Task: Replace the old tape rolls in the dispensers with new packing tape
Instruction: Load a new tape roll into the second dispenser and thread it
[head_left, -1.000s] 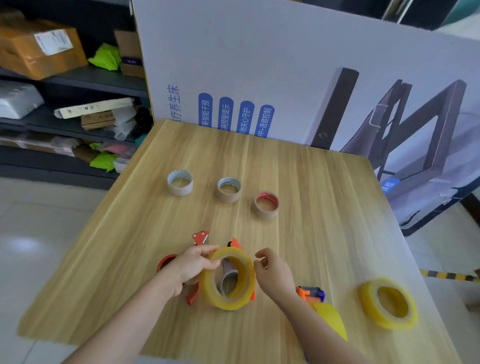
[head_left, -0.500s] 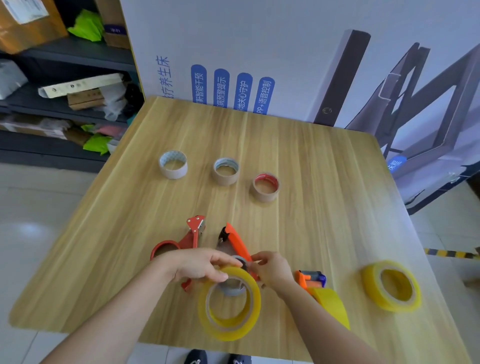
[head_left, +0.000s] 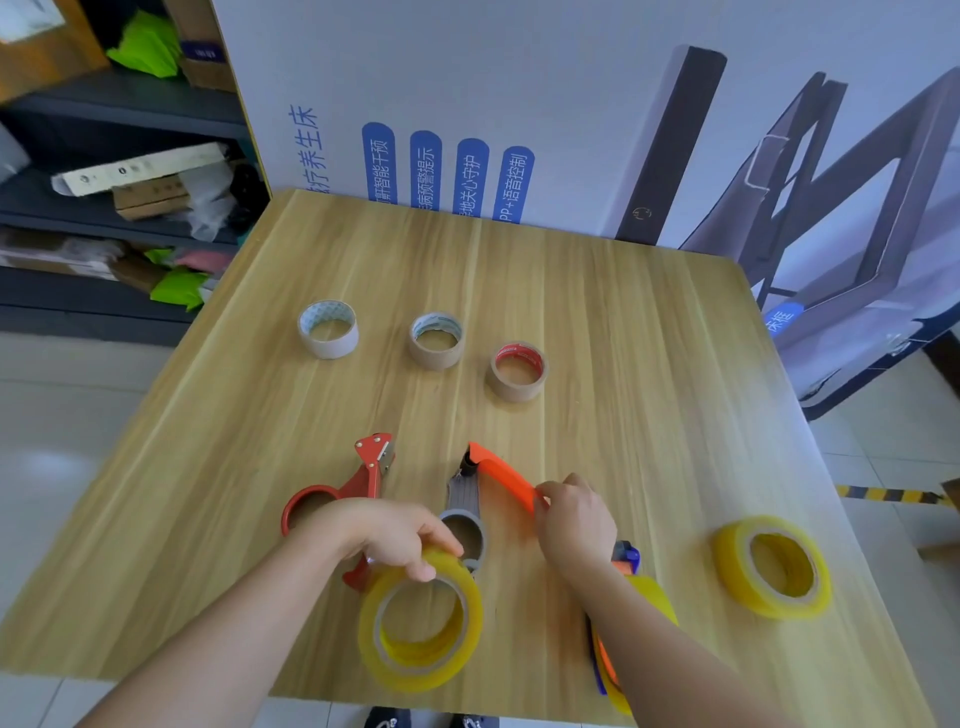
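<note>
A wide wooden counter (head_left: 649, 364) fills the view, with a large printed board (head_left: 519, 104) standing along its far edge and dark shelving (head_left: 104, 156) off to the left. Near the front edge, the left hand (head_left: 395, 535) has its grip closed over the top rim of a new yellow tape roll (head_left: 421, 623), which stands tilted on its edge. A second yellow roll (head_left: 771, 566) lies flat well off to the right. Just beyond the held roll lies the grey-and-orange dispenser (head_left: 475, 499); the right hand (head_left: 574, 522) pinches its orange arm between thumb and fingers. To its left a red dispenser (head_left: 343, 493) lies on the counter, partly hidden by the left wrist. Under the right forearm sits a third dispenser (head_left: 631, 597), orange and blue with yellow tape on it, mostly covered. Farther back, three nearly spent rolls stand in a row: a white one (head_left: 328, 330), a brown one (head_left: 436, 340), and a red-lined one (head_left: 518, 370).
</note>
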